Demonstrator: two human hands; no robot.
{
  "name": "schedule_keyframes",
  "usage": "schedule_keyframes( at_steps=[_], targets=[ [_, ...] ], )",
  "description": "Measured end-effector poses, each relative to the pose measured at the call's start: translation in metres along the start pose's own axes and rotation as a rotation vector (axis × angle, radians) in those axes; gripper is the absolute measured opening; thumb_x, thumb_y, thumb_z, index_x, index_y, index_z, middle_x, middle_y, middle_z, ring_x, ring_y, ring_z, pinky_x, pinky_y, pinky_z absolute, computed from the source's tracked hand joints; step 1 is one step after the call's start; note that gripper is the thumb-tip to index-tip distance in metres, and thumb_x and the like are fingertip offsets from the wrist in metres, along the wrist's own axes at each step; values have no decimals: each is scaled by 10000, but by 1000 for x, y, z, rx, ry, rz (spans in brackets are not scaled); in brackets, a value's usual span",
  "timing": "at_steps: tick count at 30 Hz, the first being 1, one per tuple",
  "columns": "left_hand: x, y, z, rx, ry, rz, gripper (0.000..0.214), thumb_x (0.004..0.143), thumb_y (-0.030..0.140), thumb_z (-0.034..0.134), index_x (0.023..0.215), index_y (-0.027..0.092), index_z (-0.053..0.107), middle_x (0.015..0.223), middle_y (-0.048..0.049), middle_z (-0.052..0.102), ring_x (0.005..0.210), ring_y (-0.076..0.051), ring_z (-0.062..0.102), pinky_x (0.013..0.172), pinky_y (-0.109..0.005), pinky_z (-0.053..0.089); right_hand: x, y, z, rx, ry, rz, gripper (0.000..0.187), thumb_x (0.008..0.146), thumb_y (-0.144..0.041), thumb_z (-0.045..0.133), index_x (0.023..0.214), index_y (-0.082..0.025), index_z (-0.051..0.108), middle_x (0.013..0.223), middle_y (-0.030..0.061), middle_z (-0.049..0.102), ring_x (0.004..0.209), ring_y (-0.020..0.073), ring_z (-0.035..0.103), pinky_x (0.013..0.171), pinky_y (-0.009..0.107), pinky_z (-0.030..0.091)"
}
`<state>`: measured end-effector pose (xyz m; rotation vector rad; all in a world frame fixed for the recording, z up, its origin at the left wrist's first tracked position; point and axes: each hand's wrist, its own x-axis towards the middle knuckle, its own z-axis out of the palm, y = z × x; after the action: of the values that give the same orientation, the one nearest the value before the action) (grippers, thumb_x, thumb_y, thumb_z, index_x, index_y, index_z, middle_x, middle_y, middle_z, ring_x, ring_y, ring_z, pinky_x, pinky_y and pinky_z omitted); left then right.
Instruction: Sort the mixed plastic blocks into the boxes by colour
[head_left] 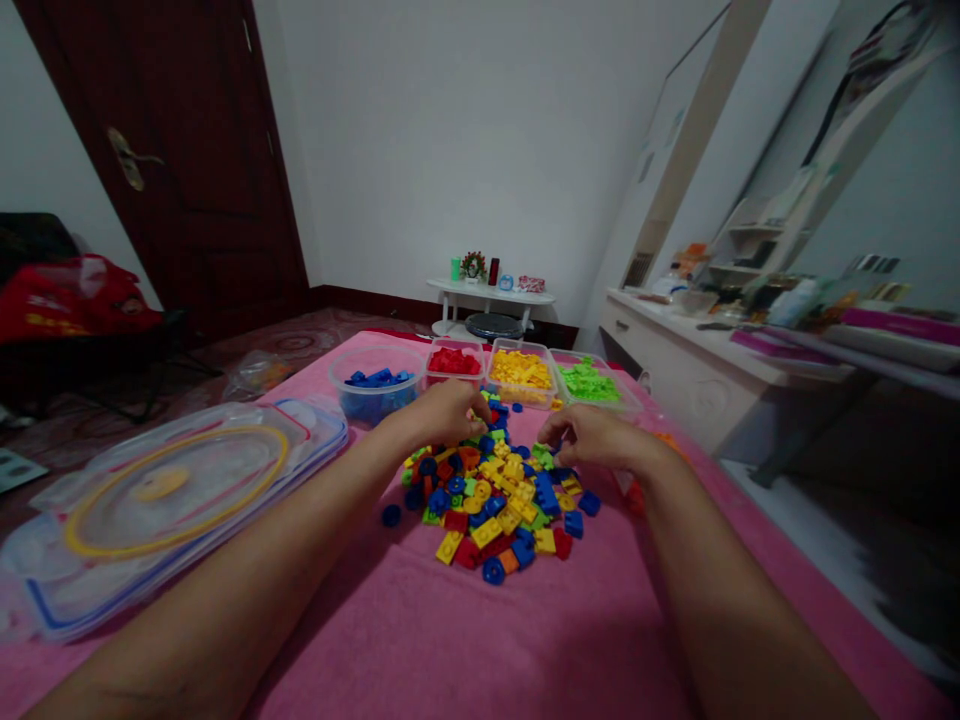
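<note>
A mixed heap of plastic building bricks (510, 490) in yellow, blue, red, green and orange lies on the pink cloth. My left hand (450, 410) is at the heap's far left side, fingers curled and pinched together. What they hold, if anything, is hidden. My right hand (589, 435) reaches in from the right, its bent fingers and thumb closed at a green brick (543, 457). Behind the heap stand clear containers of sorted bricks: a round tub (375, 400) of blue, then boxes with red bricks (454, 362), yellow bricks (521, 369) and green bricks (589, 381).
Stacked clear lids (180, 490) lie on the pink cloth (420, 630) at left. Orange and red pieces show partly behind my right forearm. A white dressing table (675, 350) stands at right, a small white shelf table (491, 292) by the back wall.
</note>
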<state>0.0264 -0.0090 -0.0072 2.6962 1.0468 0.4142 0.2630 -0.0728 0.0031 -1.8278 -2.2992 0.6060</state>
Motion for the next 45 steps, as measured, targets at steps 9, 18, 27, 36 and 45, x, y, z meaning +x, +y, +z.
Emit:
schedule_keyframes(
  at_steps=[9, 18, 27, 36, 45],
  targets=[
    [3, 8, 17, 127, -62, -35, 253, 654, 197, 660, 888, 236, 747, 938, -60, 718, 897, -236, 639, 758, -287, 456, 3, 10, 18, -219, 8, 222, 516, 538, -205, 787, 1036, -170, 655, 1012, 97, 664, 873, 238, 623, 695, 314, 480],
    [3, 6, 17, 35, 107, -29, 164, 631, 209, 665, 785, 195, 721, 840, -48, 698, 780, -187, 619, 675, -249, 435, 4, 6, 13, -268, 182, 212, 396, 625, -218, 698, 1019, -218, 666, 886, 56, 667, 765, 207, 612, 638, 290, 441],
    [16, 12, 23, -870, 209, -204, 171, 717, 215, 627, 858, 128, 585, 642, -5, 606, 559, -107, 567, 534, -214, 450, 12, -5, 10, -112, 394, 53, 282, 697, -176, 609, 967, -197, 687, 872, 37, 680, 756, 158, 598, 649, 243, 431],
    [12, 19, 16, -1454, 67, -380, 189, 783, 140, 529, 960, 124, 594, 680, -17, 611, 514, -89, 586, 506, -202, 495, 18, 28, 29, -274, 161, 181, 284, 651, -119, 634, 913, -202, 703, 920, 81, 691, 838, 234, 628, 737, 351, 479],
    [13, 19, 14, -1723, -34, -526, 153, 876, 196, 468, 927, 114, 587, 730, -69, 649, 567, -90, 615, 491, -149, 490, 16, 21, 27, -300, 114, 232, 138, 643, -115, 625, 748, -150, 707, 774, 93, 693, 741, 231, 639, 643, 302, 466]
  ],
)
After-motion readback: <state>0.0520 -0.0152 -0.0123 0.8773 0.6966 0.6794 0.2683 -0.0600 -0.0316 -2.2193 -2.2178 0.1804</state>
